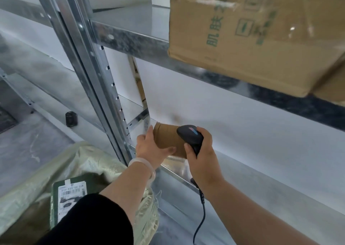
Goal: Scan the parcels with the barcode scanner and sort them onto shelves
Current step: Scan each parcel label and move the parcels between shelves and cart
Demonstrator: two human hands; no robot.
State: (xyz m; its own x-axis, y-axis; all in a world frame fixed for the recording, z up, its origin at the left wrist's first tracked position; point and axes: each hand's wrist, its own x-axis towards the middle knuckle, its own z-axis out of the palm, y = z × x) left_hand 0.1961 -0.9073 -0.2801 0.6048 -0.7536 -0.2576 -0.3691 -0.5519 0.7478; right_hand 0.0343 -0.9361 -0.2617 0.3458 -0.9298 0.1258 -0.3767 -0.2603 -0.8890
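A small brown parcel (168, 137) was held in the left hand (149, 148), thumb laid along its near face and fingers wrapped round its far side. It was kept just above the front lip of the lower shelf (175, 173), directly between the two hands. The barcode scanner (189, 135) was gripped in the right hand (203, 157), its head set against the parcel's right side.

The step was judged to be either the scan or the setting-down; which could not be told. Next, the parcel would need to be pushed forward past the lip and released.

The parcel looked like smooth, taped paper with rounded edges. The scanner was glossy black plastic on a coiled cable (202, 215). The shelving was dull mottled galvanised steel. Above the right hand sat a creased cardboard box (242, 39); below the left forearm lay a frayed woven sack (74, 162) holding a flat green parcel (56, 203) with a label.
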